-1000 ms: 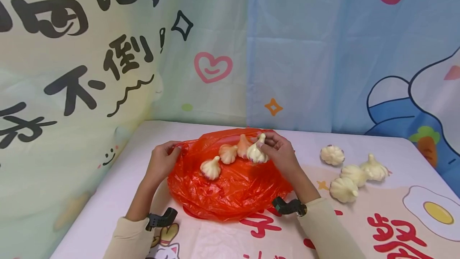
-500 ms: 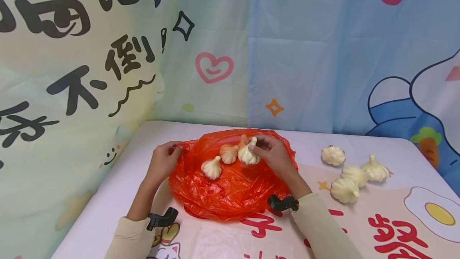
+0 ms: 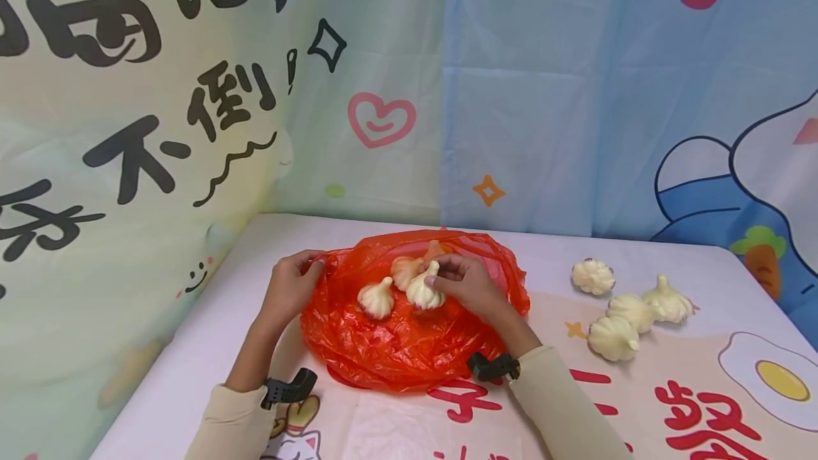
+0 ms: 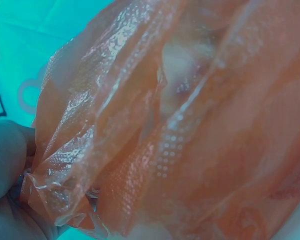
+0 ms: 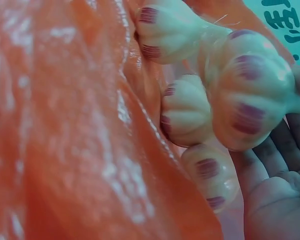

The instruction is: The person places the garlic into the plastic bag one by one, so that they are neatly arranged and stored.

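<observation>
A red plastic bag (image 3: 402, 357) lies with its mouth spread on the table. My left hand (image 3: 292, 289) pinches the bag's left edge; the left wrist view shows the thin film (image 4: 60, 195) bunched at the thumb. Between thumb and fingers, my right hand (image 3: 469, 289) holds a whitish garlic bulb (image 3: 424, 291) inside the mouth, stem up. Around it sit a bulb (image 3: 375, 299) on the left, a second bulb (image 3: 402, 272) behind, and a third bulb (image 3: 435, 250) partly hidden by the right hand. Purple-streaked bottoms show on the held bulb (image 5: 250, 95) in the right wrist view.
To the right of the bag, one garlic bulb (image 3: 592, 276) lies apart, with a cluster of more bulbs (image 3: 612, 338) in front of it. A printed cloth (image 3: 684, 368) covers the front of the white table (image 3: 307, 229). Behind hangs a printed curtain (image 3: 524, 112).
My right hand has moved left and slightly down with its garlic bulb, deeper over the bag's mouth toward the left bulb. My left hand keeps its grip on the bag's edge.
</observation>
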A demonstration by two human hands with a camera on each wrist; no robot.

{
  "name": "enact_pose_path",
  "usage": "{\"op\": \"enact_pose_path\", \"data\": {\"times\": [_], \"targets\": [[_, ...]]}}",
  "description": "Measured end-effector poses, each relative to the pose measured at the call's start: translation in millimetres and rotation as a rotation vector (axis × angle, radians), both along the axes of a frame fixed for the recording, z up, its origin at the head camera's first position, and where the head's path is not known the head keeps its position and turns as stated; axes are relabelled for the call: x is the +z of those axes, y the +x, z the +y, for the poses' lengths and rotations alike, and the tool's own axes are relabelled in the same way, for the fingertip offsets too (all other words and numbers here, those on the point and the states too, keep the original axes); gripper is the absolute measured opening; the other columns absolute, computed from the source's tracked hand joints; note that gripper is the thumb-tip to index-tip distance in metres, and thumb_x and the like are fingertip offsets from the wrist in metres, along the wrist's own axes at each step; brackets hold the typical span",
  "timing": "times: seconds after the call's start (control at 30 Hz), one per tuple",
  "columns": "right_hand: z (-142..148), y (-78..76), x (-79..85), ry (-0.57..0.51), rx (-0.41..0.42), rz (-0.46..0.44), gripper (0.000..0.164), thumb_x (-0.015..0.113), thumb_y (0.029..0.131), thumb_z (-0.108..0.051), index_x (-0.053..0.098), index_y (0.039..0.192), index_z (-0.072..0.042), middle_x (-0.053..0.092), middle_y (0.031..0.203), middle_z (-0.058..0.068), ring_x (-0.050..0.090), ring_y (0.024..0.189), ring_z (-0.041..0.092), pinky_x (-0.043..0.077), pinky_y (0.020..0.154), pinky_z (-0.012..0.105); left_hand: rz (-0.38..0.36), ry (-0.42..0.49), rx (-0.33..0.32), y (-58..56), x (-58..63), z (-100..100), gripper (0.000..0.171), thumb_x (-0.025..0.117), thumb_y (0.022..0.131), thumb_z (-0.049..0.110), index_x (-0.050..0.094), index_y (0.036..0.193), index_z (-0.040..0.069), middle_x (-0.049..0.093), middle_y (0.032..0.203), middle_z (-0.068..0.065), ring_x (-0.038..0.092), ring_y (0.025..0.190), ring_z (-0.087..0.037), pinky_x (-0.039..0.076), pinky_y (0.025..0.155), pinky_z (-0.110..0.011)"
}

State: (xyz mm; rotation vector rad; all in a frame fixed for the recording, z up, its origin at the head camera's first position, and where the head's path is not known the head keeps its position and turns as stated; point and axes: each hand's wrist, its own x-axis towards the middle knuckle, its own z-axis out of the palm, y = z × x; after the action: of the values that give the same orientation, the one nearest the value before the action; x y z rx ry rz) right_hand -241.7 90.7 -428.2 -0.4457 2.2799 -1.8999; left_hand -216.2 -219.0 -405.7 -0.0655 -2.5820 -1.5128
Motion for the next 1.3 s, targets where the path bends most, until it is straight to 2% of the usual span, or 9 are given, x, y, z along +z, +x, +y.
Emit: {"op": "enact_pose_path", "data": {"times": [0.3,0.5,0.8,1.03,1.17,1.3], "targets": [[-6,-2.0,-9.2,-0.032,0.038,-0.022,0.033,0.069,0.090,-0.008,0.061,0.120,0.004,0.065,0.117,0.016,0.064,0.104,0.029,0.054,0.087,0.036,-0.006,-0.016,0.009,-0.6,0.1,1,0.026,0.050,0.101,0.016,0.068,0.114,0.004,0.068,0.100,-0.012,0.064,0.080,-0.024,0.058,0.073,-0.032],[-10,-4.0,-14.3,0.004,0.021,-0.037,0.032,0.072,0.089,-0.011,0.063,0.118,0.001,0.066,0.113,0.012,0.065,0.104,0.027,0.054,0.085,0.034,-0.008,-0.003,0.008,-0.6,0.7,2,0.026,0.050,0.101,0.017,0.068,0.115,0.003,0.069,0.101,-0.013,0.066,0.082,-0.024,0.058,0.073,-0.033],[-14,-5.5,-19.4,-0.002,-0.002,-0.030,0.031,0.071,0.088,-0.009,0.064,0.117,0.000,0.067,0.111,0.013,0.065,0.101,0.027,0.054,0.087,0.036,-0.002,-0.009,0.009,-0.1,0.9,1,0.026,0.050,0.101,0.017,0.068,0.114,0.003,0.069,0.101,-0.013,0.066,0.082,-0.024,0.058,0.074,-0.033],[-16,-6.4,-23.6,0.000,0.036,-0.042,0.033,0.071,0.089,-0.008,0.062,0.118,0.004,0.067,0.112,0.014,0.063,0.103,0.028,0.053,0.088,0.034,-0.013,-0.016,0.014,-0.3,0.0,1,0.026,0.051,0.101,0.017,0.068,0.115,0.004,0.068,0.102,-0.013,0.065,0.083,-0.024,0.058,0.075,-0.034],[-17,-5.4,-21.2,0.017,0.067,-0.060,0.036,0.068,0.089,-0.004,0.058,0.121,0.009,0.064,0.114,0.018,0.061,0.107,0.034,0.053,0.089,0.037,-0.015,-0.012,0.012,-0.4,-0.4,1,0.026,0.051,0.101,0.017,0.068,0.115,0.003,0.068,0.102,-0.013,0.065,0.083,-0.024,0.058,0.075,-0.034],[-18,4.1,-4.6,0.037,0.087,-0.063,0.041,0.066,0.091,-0.003,0.053,0.126,0.013,0.061,0.120,0.023,0.058,0.113,0.039,0.051,0.092,0.041,-0.018,-0.010,0.010,-0.6,-0.5,1,0.026,0.051,0.101,0.017,0.068,0.115,0.004,0.068,0.102,-0.013,0.065,0.083,-0.024,0.058,0.075,-0.033]]}}
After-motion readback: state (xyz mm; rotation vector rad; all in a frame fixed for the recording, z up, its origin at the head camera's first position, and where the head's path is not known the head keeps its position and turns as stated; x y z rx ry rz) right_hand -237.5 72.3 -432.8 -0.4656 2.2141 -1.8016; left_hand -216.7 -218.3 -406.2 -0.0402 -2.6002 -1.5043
